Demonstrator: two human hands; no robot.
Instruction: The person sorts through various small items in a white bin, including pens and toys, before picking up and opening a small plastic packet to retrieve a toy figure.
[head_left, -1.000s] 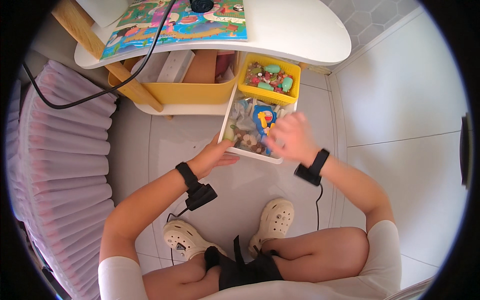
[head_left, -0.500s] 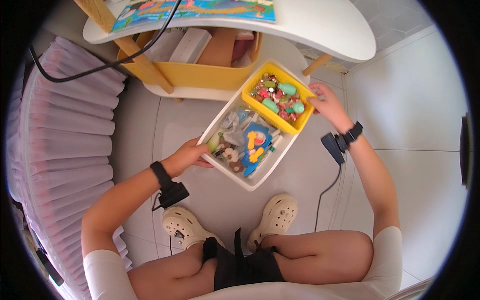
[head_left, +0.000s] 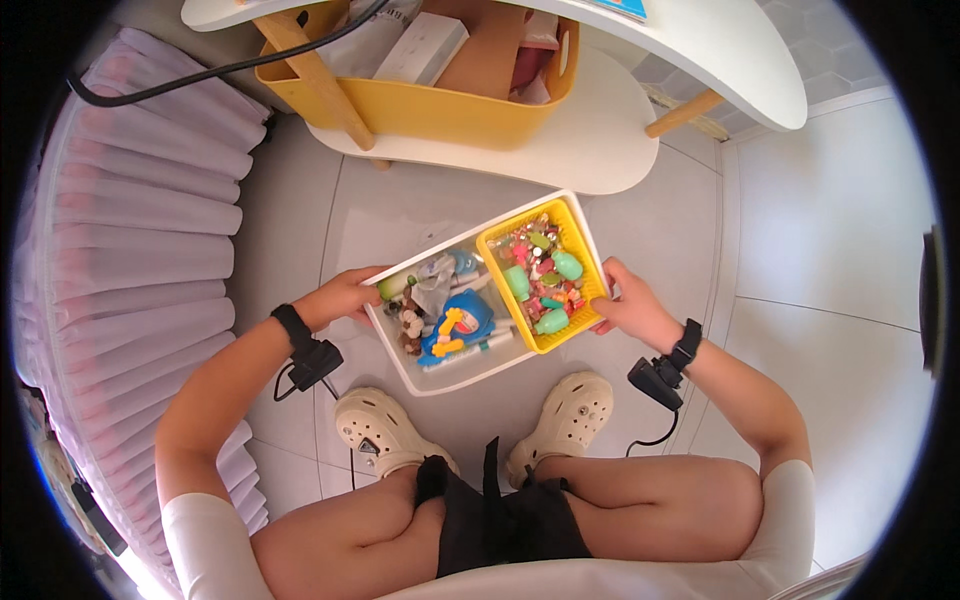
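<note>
Fingers of our left hand (head_left: pixel 346 298): we are curling them closed over the far corner of the left short end of a white rectangular plastic bin (head_left: pixel 455 381). Fingers of our right hand (head_left: pixel 636 311): we are closing them about its right short end, toward the near corner; whether they are also pinching the basket, we cannot tell. Bin, one: we are holding it between both hands over the grey tiled floor (head_left: pixel 390 220), its long axis running left to right, right end slanting away from us. Yellow rectangular plastic basket (head_left: pixel 530 338), one: it is filling the bin's right end, just beside our right fingers, and carrying rounded mint-green pieces (head_left: pixel 567 264). Blue plastic toy with yellow parts (head_left: pixel 472 318), one: it is lying left of the basket, nearer our left hand.
</note>
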